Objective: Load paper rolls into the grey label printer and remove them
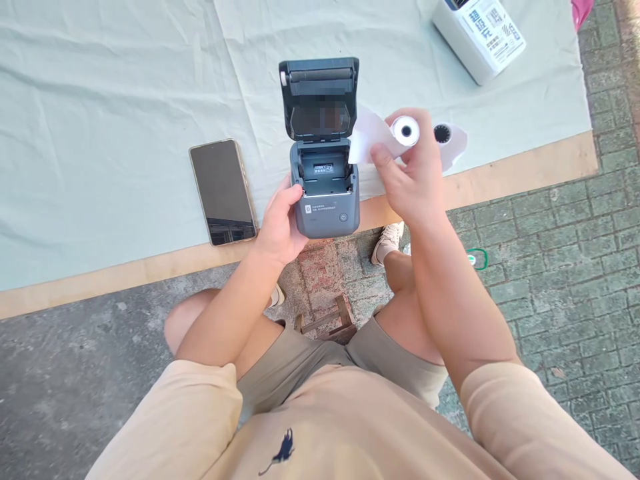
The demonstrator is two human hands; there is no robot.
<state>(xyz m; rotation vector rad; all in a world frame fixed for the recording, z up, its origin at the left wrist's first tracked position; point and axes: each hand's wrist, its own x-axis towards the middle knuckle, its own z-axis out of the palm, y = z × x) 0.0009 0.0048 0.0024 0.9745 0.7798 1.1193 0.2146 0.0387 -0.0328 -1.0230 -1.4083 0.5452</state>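
Observation:
My left hand (284,223) grips the left side of a dark grey label printer (327,217), thumb on its upper edge. The printer's lid (320,100) is swung up, and its paper bay shows no roll inside. In my right hand (413,173) is a small white paper roll (405,131), held just right of the printer. A loose strip of its paper (367,137) reaches left, close to the printer's right edge; I cannot tell whether they touch. A second roll with a dark core (443,134) lies on the cloth behind my right hand.
A smartphone (224,192) with a dark screen lies left of the printer. At the back right stands a white box-shaped device (480,37) with printed labels. Pale green cloth (125,120) covers the table, whose bare wooden edge (530,160) runs along the front.

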